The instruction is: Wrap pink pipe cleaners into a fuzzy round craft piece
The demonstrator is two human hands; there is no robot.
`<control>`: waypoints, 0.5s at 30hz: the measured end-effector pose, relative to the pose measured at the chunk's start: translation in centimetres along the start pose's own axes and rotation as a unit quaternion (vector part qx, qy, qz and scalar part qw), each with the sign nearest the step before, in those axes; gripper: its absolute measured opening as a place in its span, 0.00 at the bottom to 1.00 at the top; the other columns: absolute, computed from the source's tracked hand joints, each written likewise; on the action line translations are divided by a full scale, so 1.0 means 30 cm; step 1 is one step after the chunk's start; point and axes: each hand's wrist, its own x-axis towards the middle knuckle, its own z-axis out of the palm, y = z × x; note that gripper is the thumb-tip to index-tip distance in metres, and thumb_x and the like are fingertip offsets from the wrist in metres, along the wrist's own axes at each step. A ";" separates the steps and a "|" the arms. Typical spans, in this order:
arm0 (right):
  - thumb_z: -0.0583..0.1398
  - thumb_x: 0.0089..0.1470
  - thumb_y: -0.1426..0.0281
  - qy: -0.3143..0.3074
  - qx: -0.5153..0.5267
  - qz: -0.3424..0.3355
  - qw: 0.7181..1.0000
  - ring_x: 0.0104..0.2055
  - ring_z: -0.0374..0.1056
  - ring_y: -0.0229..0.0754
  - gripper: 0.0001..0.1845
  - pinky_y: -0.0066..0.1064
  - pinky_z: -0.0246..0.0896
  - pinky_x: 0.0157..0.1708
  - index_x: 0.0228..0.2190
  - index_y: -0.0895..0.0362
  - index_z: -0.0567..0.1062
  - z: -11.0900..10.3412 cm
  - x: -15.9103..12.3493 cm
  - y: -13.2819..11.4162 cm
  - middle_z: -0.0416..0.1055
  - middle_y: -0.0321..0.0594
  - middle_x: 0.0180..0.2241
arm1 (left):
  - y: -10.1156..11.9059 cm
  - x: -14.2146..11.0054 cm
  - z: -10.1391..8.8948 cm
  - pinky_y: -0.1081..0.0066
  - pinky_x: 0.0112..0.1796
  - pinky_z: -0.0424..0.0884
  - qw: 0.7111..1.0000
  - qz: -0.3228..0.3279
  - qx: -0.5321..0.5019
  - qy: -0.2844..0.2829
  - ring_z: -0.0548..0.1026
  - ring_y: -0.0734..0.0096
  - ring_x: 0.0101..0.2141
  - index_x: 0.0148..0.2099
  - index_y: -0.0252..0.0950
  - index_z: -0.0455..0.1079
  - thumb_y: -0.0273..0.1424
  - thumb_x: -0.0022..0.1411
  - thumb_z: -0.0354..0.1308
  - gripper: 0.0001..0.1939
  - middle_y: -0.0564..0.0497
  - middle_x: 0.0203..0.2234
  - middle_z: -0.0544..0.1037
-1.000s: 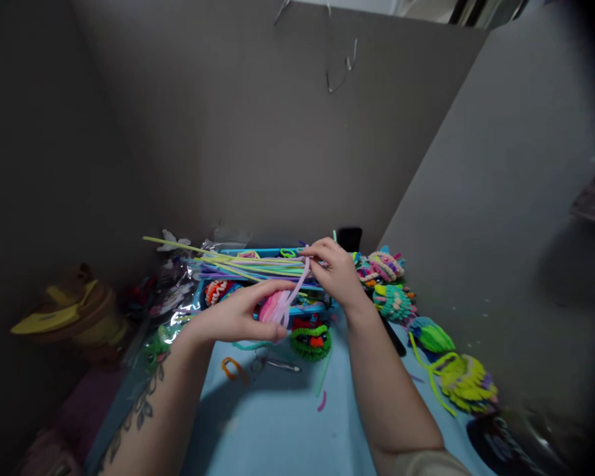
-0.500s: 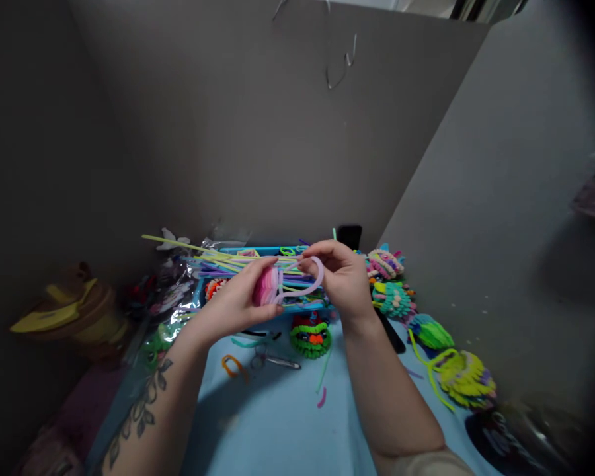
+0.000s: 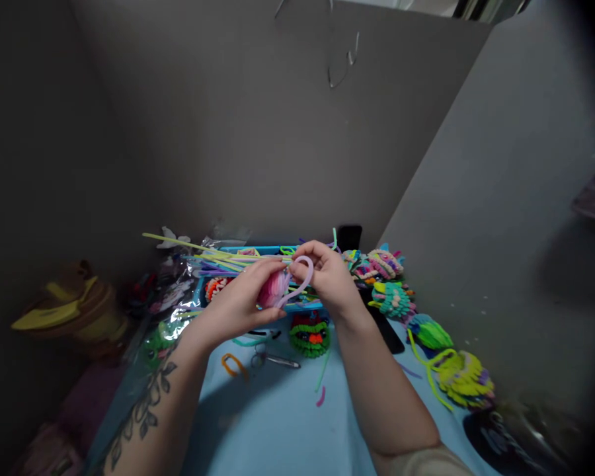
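My left hand [image 3: 240, 297] is closed round a pink pipe-cleaner piece [image 3: 272, 289], a rounded body of stacked coils in pink shades. From its right side a lilac pipe cleaner [image 3: 306, 284] curves out in a loop. The fingertips of my right hand [image 3: 333, 281] pinch this lilac strand near the top of the loop, close to the pink coils. The exact pinch point is partly hidden by the fingers. Just below both hands, a green pipe-cleaner figure [image 3: 308, 338] with dark eyes and an orange mouth rests on the blue cloth [image 3: 277, 423].
Behind my hands stands a blue tray [image 3: 262, 250] with loose pipe cleaners [image 3: 218, 266]. Scissors [image 3: 280, 361] and an orange loop [image 3: 233, 365] lie in front. Finished pieces, including a yellow one [image 3: 463, 377], line the right side. Grey walls [image 3: 258, 132] rise behind.
My right hand has moved slightly left, closer to the pink piece, and the lilac loop has become narrower. The pink piece has turned a little in my left hand.
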 end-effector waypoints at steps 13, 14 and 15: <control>0.67 0.39 0.67 -0.010 -0.050 0.027 0.998 0.22 0.59 0.31 0.15 0.23 0.54 0.23 0.27 0.56 0.67 -0.008 -0.004 -0.011 0.63 0.28 0.22 | -0.011 0.008 0.024 0.52 0.58 0.62 0.990 0.036 0.134 0.029 0.60 0.56 0.60 0.62 0.41 0.52 0.26 0.54 0.62 0.36 0.44 0.60 0.61; 0.66 0.39 0.68 -0.014 -0.066 0.018 0.998 0.24 0.59 0.31 0.13 0.24 0.55 0.24 0.26 0.57 0.67 -0.009 -0.006 -0.014 0.64 0.28 0.22 | -0.011 0.008 0.024 0.52 0.58 0.62 0.990 0.037 0.136 0.030 0.60 0.56 0.60 0.62 0.41 0.52 0.26 0.53 0.62 0.36 0.44 0.60 0.61; 0.66 0.40 0.69 -0.021 -0.081 0.012 0.996 0.24 0.59 0.31 0.12 0.24 0.55 0.25 0.26 0.57 0.67 -0.009 -0.007 -0.017 0.64 0.29 0.23 | -0.011 0.008 0.024 0.52 0.58 0.62 0.989 0.039 0.136 0.030 0.60 0.56 0.60 0.62 0.41 0.52 0.26 0.53 0.62 0.36 0.44 0.60 0.62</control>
